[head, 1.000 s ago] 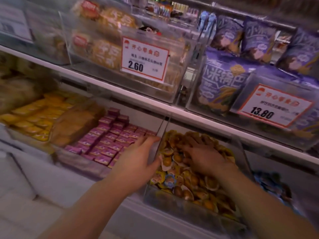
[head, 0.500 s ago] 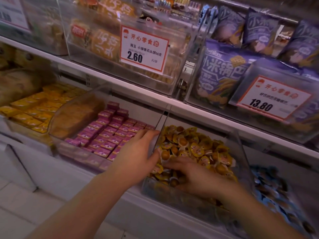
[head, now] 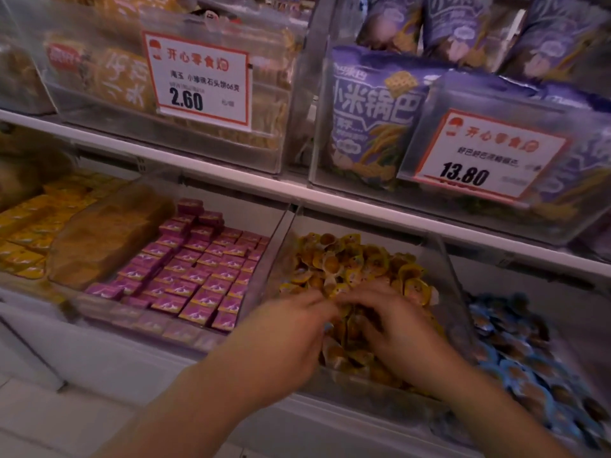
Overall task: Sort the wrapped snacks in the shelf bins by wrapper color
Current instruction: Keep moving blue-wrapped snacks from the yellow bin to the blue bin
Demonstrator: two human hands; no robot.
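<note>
on the lower shelf, far left, a clear bin holds yellow wrapped snacks (head: 23, 233) in flat rows. just right of it, a bin of purple wrapped snacks (head: 195, 272) is packed in neat lines. next comes the clear bin (head: 444, 269) heaped with orange wrapped snacks (head: 357, 259). the left hand (head: 284, 335) reaches over this bin's left wall, its fingers in the pile; it is blurred, so i cannot tell whether it grasps a piece. the right hand (head: 400, 328) lies beside it on the same heap, fingers curled down among the wrappers, its grasp also unclear. the two hands nearly meet at the fingertips. further right lies a bin of blue wrapped snacks (head: 529, 358). on the shelf above sit a 2.60 price tag (head: 198, 81), purple bags (head: 373, 114), and a 13.80 price tag (head: 486, 157).
</note>
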